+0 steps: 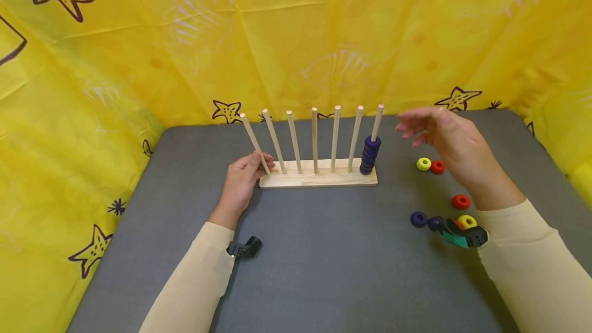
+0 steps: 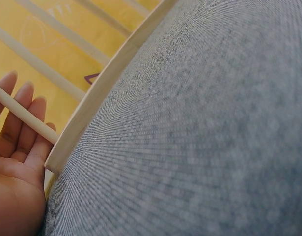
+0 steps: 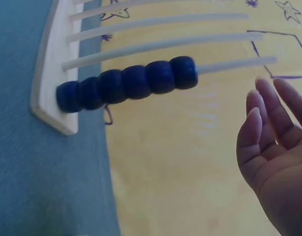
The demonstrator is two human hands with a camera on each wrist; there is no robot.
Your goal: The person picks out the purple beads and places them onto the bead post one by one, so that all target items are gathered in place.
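Note:
A wooden peg stand (image 1: pixel 319 180) with several upright pegs stands toward the far side of the table. My left hand (image 1: pixel 242 179) holds its left end, the thumb in front of the leftmost peg (image 1: pixel 253 140) and the fingers behind it. Several dark blue rings (image 1: pixel 370 155) are stacked on the rightmost peg (image 1: pixel 377 122), whose top part is bare. To the right of that peg, my right hand (image 1: pixel 446 140) is raised above the table with loosely bent fingers. In the right wrist view nothing lies between those fingers, and they are apart from the rings.
Loose rings lie on the grey table (image 1: pixel 324 251) at the right: yellow (image 1: pixel 423 164), red (image 1: pixel 437 167), another red ring (image 1: pixel 460 201), blue (image 1: pixel 419 219) and more beside my right wrist strap (image 1: pixel 476 237). A yellow patterned cloth (image 1: pixel 287 40) hangs behind the table.

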